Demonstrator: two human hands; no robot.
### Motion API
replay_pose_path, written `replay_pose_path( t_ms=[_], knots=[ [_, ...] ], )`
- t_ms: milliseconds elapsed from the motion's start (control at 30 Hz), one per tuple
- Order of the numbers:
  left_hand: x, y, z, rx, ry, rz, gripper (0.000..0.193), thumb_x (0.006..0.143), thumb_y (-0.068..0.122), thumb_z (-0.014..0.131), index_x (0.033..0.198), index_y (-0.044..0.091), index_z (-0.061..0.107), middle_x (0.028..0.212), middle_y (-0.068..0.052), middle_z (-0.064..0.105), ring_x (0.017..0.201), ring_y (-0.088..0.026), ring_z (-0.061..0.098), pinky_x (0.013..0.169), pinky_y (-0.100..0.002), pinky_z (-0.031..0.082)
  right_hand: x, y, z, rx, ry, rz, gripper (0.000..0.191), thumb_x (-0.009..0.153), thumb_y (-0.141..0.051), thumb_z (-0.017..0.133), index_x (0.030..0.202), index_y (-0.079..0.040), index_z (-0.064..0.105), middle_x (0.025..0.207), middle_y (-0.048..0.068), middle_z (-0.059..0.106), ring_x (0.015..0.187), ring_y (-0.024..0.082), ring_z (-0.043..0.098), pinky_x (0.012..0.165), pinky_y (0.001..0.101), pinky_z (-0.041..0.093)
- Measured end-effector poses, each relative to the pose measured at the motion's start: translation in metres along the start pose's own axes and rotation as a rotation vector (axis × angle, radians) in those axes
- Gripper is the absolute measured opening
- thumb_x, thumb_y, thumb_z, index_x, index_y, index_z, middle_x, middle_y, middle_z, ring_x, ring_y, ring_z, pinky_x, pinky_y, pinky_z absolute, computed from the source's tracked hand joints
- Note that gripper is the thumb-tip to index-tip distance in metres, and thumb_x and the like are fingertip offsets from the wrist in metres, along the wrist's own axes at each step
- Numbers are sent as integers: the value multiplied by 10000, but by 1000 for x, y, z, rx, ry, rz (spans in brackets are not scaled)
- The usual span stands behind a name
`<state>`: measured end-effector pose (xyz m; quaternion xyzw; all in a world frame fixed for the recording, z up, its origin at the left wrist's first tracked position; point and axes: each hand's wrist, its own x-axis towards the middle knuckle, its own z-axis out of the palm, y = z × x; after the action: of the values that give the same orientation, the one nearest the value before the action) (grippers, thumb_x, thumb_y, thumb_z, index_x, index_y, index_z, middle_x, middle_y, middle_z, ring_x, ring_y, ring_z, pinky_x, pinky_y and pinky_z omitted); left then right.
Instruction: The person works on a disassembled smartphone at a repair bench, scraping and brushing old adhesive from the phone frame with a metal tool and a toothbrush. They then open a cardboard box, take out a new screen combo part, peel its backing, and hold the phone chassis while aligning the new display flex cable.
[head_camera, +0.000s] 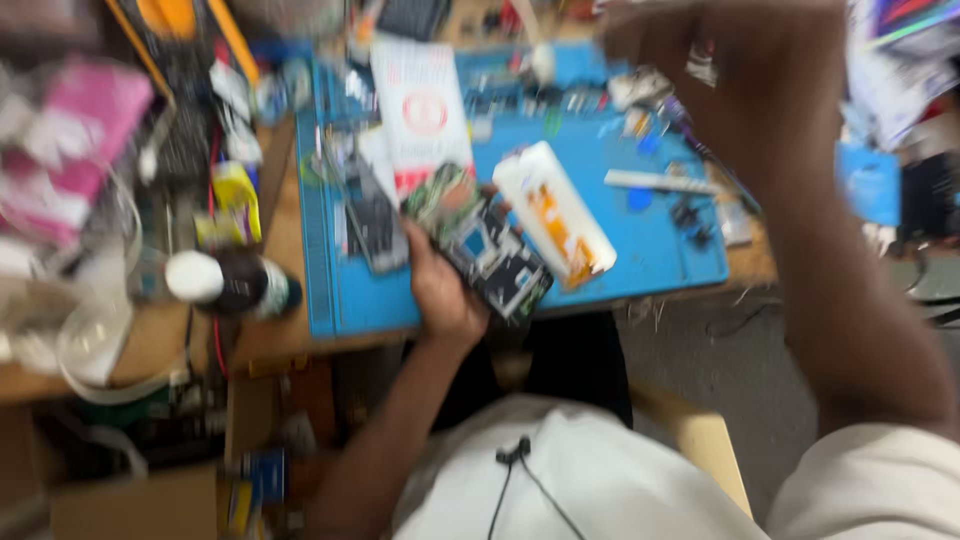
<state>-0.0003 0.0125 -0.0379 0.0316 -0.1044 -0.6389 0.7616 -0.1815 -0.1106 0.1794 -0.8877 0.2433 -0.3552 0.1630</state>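
The left hand (440, 290) held an opened phone (485, 245), its inside exposed, over the blue mat (650, 250). The right hand (760, 80) was raised and blurred; its grip I cannot tell.

The opened phone (487, 248) is a dark, flat, roughly rectangular body with its back off, showing a bluish square part near the middle and pale and green patches of circuitry toward its upper end. It lies tilted, long axis running from upper left to lower right, above the near edge of the blue work mat (660, 262). Its left side rests in the left hand (443, 290). Motion blur smears the detail, so the exposed parts are probably boards and shields.
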Motion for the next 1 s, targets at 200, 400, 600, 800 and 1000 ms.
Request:
replay_pose_path(
  t_ms=[200,400,600,800,1000],
  knots=[
    [-3,5,11,205,42,-44,747,1108,626,328,1503,10,475,1378,-192,615,1187,-265,653,967,-431,581,-118,-25,85,45,6,237,265,899,53,797,1110,-105,772,1023,74,729,894,148,708,755,278,580],
    [-2,2,16,288,29,-98,768,1103,649,336,1423,-15,551,1274,-169,650,988,-227,687,849,-378,607,-135,-28,103,-20,-18,133,268,896,16,808,1134,-102,772,957,62,630,863,207,618,711,344,522],
    [-1,1,11,332,-2,-130,803,1098,673,313,1371,-33,579,1117,-157,673,915,-208,702,779,-343,615,-132,-23,108,-158,-76,-55,209,904,-27,779,1107,-75,765,967,67,617,896,250,580,776,399,516],
    [0,0,11,378,13,-100,776,1092,656,305,1361,-22,572,1166,-149,669,928,-199,699,789,-344,622,-132,-24,109,-190,-76,-35,149,946,-91,792,1088,-71,754,944,62,599,874,242,564,746,398,504],
    [1,-2,10,392,13,-81,747,1087,642,305,1379,2,557,1224,-131,650,1009,-185,682,827,-342,627,-133,-26,109,-224,-88,-44,126,946,-97,785,1064,-73,747,936,62,591,878,246,558,757,404,499]
  ],
)
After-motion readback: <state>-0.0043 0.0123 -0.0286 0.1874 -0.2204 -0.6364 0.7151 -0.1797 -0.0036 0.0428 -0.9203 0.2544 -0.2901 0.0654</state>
